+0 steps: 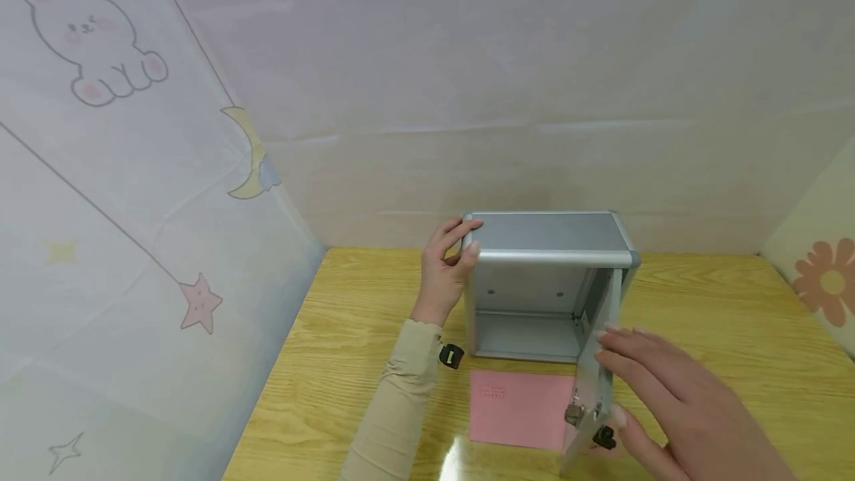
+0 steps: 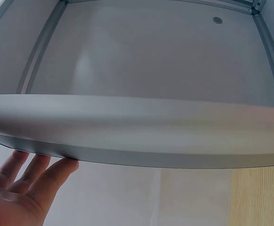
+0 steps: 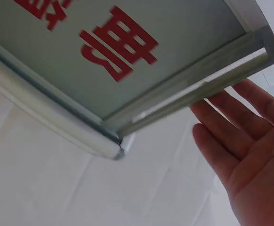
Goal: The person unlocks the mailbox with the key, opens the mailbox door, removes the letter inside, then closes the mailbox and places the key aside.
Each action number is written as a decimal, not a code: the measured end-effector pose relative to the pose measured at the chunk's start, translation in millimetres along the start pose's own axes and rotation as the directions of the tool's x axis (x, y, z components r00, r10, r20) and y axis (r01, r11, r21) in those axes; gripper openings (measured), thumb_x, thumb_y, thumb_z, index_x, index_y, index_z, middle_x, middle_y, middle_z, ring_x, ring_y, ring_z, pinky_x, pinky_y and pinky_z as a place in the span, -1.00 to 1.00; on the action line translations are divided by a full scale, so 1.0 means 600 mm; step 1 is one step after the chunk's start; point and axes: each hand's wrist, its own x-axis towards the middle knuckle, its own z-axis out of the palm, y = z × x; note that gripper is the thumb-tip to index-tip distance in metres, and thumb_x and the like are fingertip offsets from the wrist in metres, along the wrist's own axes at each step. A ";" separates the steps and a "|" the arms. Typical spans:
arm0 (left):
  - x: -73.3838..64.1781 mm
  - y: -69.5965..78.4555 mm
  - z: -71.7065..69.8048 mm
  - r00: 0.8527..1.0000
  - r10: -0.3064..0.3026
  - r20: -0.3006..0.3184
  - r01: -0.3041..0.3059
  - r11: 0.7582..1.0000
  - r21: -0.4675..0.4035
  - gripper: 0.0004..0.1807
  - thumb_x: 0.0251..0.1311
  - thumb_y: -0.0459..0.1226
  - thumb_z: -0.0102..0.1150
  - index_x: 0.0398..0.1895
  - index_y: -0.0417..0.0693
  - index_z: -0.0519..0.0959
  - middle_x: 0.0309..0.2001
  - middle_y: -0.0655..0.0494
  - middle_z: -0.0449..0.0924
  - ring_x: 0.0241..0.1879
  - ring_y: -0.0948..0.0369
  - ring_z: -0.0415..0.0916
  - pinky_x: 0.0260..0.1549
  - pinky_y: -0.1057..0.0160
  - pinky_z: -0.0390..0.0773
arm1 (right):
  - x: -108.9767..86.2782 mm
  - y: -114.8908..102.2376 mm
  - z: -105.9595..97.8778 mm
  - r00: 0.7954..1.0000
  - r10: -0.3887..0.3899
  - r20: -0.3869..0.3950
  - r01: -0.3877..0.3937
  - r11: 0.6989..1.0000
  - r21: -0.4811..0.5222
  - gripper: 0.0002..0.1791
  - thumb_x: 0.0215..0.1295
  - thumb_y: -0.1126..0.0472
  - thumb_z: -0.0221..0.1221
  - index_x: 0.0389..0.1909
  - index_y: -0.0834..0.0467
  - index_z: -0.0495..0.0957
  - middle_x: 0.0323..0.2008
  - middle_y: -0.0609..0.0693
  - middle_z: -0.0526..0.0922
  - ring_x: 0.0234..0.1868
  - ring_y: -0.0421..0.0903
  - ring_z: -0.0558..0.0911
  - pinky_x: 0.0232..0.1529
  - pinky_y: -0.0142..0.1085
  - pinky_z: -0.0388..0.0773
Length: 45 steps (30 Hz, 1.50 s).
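A grey metal box (image 1: 551,232) with silver edges stands on the table, its front door (image 1: 604,318) swung out to the right. My left hand (image 1: 444,273) rests at the box's top left corner, fingertips on the top; the left wrist view shows its fingers at the edge. Beside the door is my right hand (image 1: 688,399), fingers extended with their tips at the door's edge. The door's outer face carries red characters (image 3: 120,42). Low on the door are a metal lock (image 1: 574,414) and a black key (image 1: 604,436). Two small round spots mark the box's back panel (image 1: 528,288).
A pink envelope (image 1: 514,418) with a small red print lies on the wood-grain table (image 1: 701,303) in front of the box, partly behind the door. Pale printed cloth (image 1: 467,95) hangs behind and at both sides. A black wrist device (image 1: 450,355) sits by my left sleeve.
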 end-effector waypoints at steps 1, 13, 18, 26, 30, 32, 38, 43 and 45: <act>0.000 0.000 0.000 1.000 0.002 0.001 -0.002 1.000 -0.001 -0.61 0.33 -0.24 0.07 0.14 -0.27 0.52 0.25 -0.27 0.30 0.24 -0.01 0.28 -0.01 0.01 0.49 | 0.005 -0.001 0.006 1.000 -0.017 -0.025 0.017 1.000 0.007 -0.45 0.45 -0.11 -0.12 -0.12 0.29 0.60 0.01 0.16 0.58 0.06 0.02 0.48 0.29 -0.45 0.08; -0.001 0.000 -0.001 1.000 0.003 0.000 -0.003 1.000 -0.004 -0.61 0.32 -0.24 0.06 0.14 -0.27 0.52 0.25 -0.28 0.29 0.23 -0.01 0.28 -0.01 -0.04 0.48 | 0.054 0.004 0.070 0.984 -0.061 -0.167 0.069 0.997 0.044 -0.53 0.46 -0.02 -0.03 -0.24 0.29 0.66 -0.12 0.14 0.63 -0.09 0.14 0.56 0.24 -0.37 0.20; -0.002 0.002 -0.002 1.000 -0.003 0.006 0.003 1.000 0.005 -0.61 0.32 -0.26 0.06 0.14 -0.27 0.52 0.26 -0.28 0.28 0.21 -0.04 0.30 -0.01 0.01 0.49 | 0.078 0.018 0.100 0.982 -0.069 -0.179 0.077 0.996 0.042 -0.55 0.49 0.03 -0.05 -0.25 0.29 0.66 -0.16 0.12 0.62 -0.18 0.08 0.58 0.01 -0.26 0.38; 0.000 0.000 0.000 1.000 0.004 -0.015 -0.003 1.000 0.012 -0.58 0.34 -0.15 0.07 0.12 -0.26 0.54 0.24 -0.26 0.31 0.21 -0.01 0.30 -0.03 0.04 0.51 | 0.095 0.049 0.142 0.992 -0.021 -0.124 0.026 0.999 0.037 -0.56 0.49 0.00 -0.07 -0.14 0.26 0.63 -0.13 0.12 0.56 -0.13 0.07 0.52 -0.03 -0.10 0.39; 0.001 -0.001 0.002 1.000 0.008 -0.020 -0.008 1.000 0.009 -0.58 0.34 -0.16 0.08 0.11 -0.28 0.54 0.24 -0.28 0.31 0.20 -0.02 0.31 -0.04 0.04 0.51 | 0.098 0.060 0.159 0.993 -0.003 -0.119 0.002 1.000 -0.012 -0.55 0.49 0.01 -0.10 -0.08 0.27 0.60 -0.13 0.15 0.53 -0.12 0.13 0.47 -0.03 -0.01 0.37; 0.001 -0.002 0.002 1.000 0.013 -0.018 -0.012 1.000 0.010 -0.59 0.34 -0.17 0.08 0.10 -0.28 0.54 0.24 -0.29 0.30 0.20 -0.03 0.31 -0.03 0.04 0.51 | 0.098 0.064 0.164 0.992 0.005 -0.122 -0.011 0.999 -0.044 -0.55 0.50 0.03 -0.13 -0.07 0.27 0.60 -0.14 0.16 0.52 -0.14 0.16 0.45 -0.05 0.02 0.36; 0.001 -0.003 0.002 1.000 0.014 -0.009 -0.014 1.000 0.012 -0.58 0.35 -0.16 0.06 0.12 -0.27 0.53 0.25 -0.28 0.30 0.23 -0.02 0.29 -0.02 0.07 0.50 | 0.100 0.071 0.174 0.992 0.041 -0.123 -0.049 0.996 -0.068 -0.66 0.43 0.12 -0.02 -0.05 0.25 0.60 -0.11 0.18 0.51 -0.11 0.19 0.44 -0.03 0.04 0.34; 0.003 -0.005 0.002 1.000 0.017 -0.009 -0.016 1.000 0.011 -0.57 0.35 -0.13 0.06 0.12 -0.26 0.53 0.25 -0.26 0.30 0.24 0.00 0.28 -0.02 0.09 0.50 | 0.102 0.072 0.179 0.990 0.050 -0.131 -0.059 0.996 -0.060 -0.70 0.16 0.30 0.23 -0.06 0.26 0.61 -0.14 0.17 0.51 -0.13 0.18 0.44 -0.04 0.03 0.33; 0.003 -0.006 0.002 1.000 0.017 -0.010 -0.017 1.000 0.011 -0.57 0.35 -0.13 0.06 0.12 -0.26 0.53 0.25 -0.27 0.30 0.24 0.00 0.28 -0.03 0.10 0.51 | 0.104 0.071 0.180 0.989 0.053 -0.138 -0.062 0.996 -0.058 -0.67 0.09 0.33 0.27 -0.07 0.26 0.61 -0.15 0.17 0.51 -0.13 0.18 0.44 -0.05 0.03 0.34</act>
